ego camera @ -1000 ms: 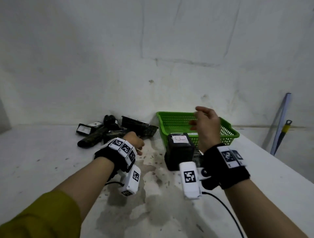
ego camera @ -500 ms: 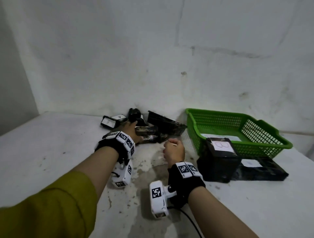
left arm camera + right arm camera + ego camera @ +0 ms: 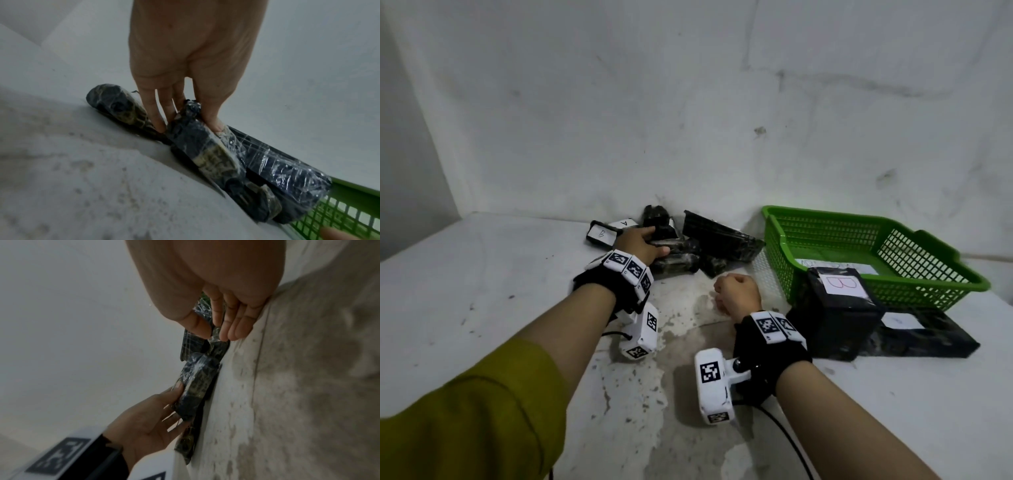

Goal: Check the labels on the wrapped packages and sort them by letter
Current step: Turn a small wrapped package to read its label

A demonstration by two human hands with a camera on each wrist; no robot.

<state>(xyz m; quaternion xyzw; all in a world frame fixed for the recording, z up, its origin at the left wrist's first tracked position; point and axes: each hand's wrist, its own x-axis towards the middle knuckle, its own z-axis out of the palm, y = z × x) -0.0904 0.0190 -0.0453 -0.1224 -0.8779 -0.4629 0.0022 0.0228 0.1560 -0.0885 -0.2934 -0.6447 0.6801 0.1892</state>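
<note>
A pile of black film-wrapped packages (image 3: 709,243) lies against the back wall. My left hand (image 3: 645,245) reaches into it, and its fingers (image 3: 156,113) and thumb curl round the end of one long package (image 3: 207,149). My right hand (image 3: 736,291) rests on the table just in front of the pile, loosely curled and holding nothing. Its fingertips (image 3: 232,327) are close to a package end. A boxy package labelled B (image 3: 835,318) stands in front of the green basket (image 3: 928,291). Beside it lies a flat package (image 3: 928,337) with a white label.
At the pile's left end sit a small package labelled B (image 3: 601,234) and another labelled A (image 3: 624,223). A paper sheet lies inside the basket. The white table (image 3: 482,308) is stained in the middle. The wall stands right behind the pile.
My right hand came down from above the basket to the table beside the pile. My left hand reached forward and took hold of a long package. The view swung left.
</note>
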